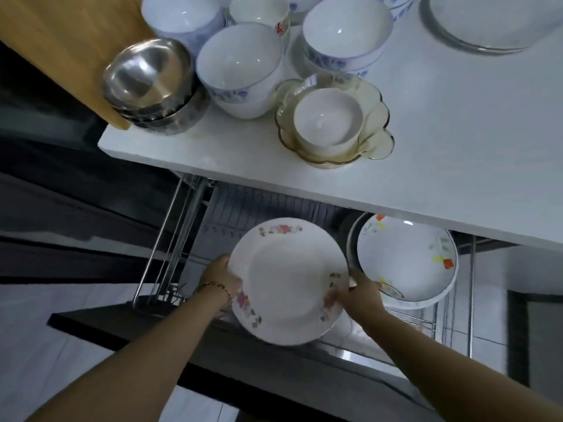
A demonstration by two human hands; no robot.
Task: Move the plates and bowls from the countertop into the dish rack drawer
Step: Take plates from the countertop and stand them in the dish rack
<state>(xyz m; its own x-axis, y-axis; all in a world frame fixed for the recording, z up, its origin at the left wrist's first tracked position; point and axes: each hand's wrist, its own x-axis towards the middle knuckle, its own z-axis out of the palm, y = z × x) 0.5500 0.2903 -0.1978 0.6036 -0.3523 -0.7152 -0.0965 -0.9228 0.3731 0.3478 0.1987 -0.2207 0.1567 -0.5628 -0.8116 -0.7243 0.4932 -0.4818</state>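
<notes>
A white plate with pink flowers on its rim (286, 281) hangs tilted over the open dish rack drawer (170, 239). My left hand (219, 277) grips its left edge and my right hand (359, 295) grips its right edge. To the right, a stack of white plates with orange flowers (405, 257) rests in the rack. On the white countertop (457, 147) stand stacked steel bowls (149, 83), several white bowls with blue patterns (240, 68), a small white bowl (327, 117) inside an amber glass dish (377, 138), and stacked plates (487, 19) at the far right.
The drawer's dark front panel (128, 327) runs below my forearms. Wire dividers (274, 205) fill the rack's back under the counter edge. A wooden board (61, 41) lies at the counter's left end. Pale floor tiles (61, 345) show below left.
</notes>
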